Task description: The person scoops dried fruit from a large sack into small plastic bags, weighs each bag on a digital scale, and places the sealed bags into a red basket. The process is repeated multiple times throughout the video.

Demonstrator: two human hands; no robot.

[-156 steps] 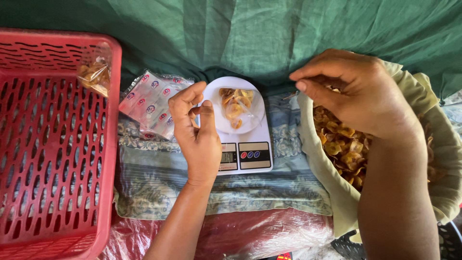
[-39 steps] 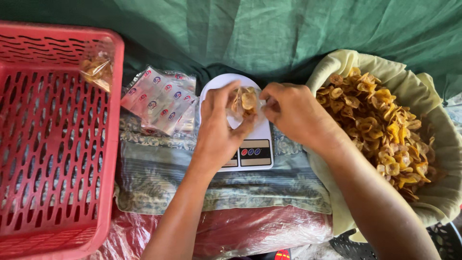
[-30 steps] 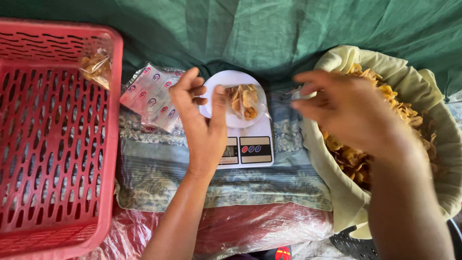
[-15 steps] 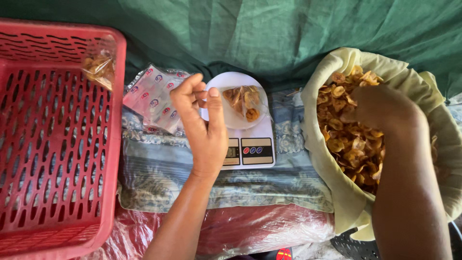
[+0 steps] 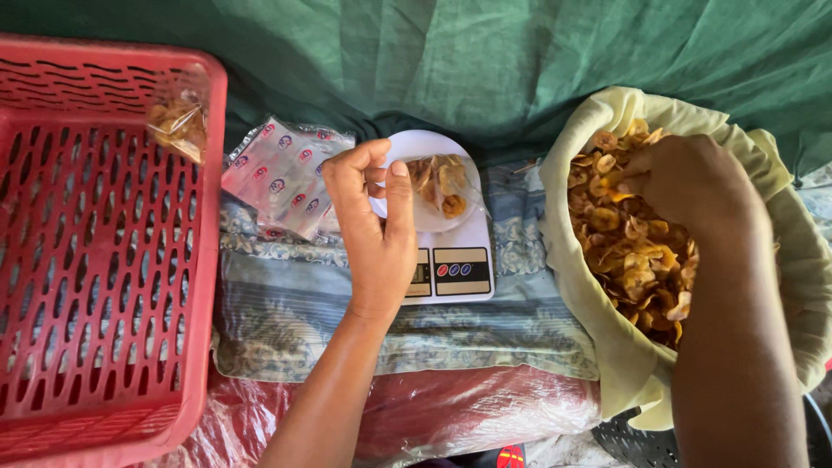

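My left hand (image 5: 374, 227) rests over a white kitchen scale (image 5: 447, 260), its fingers pinching the edge of a clear plastic bag of golden chips (image 5: 438, 184) that sits on the scale's round plate. My right hand (image 5: 689, 180) reaches down into a pale yellow cloth sack (image 5: 607, 329) full of fried chips (image 5: 626, 251), fingers curled among them; whether it holds any is hidden.
A red plastic crate (image 5: 95, 260) stands at the left with one filled chip bag (image 5: 178, 126) in its far corner. A stack of printed empty bags (image 5: 282, 173) lies beside the scale. Patterned blue cloth (image 5: 286, 303) and green tarp (image 5: 433, 61) cover the surface.
My right hand left the bag on the scale, swung right and went down into the chip sack. My left hand stayed at the bag's edge.
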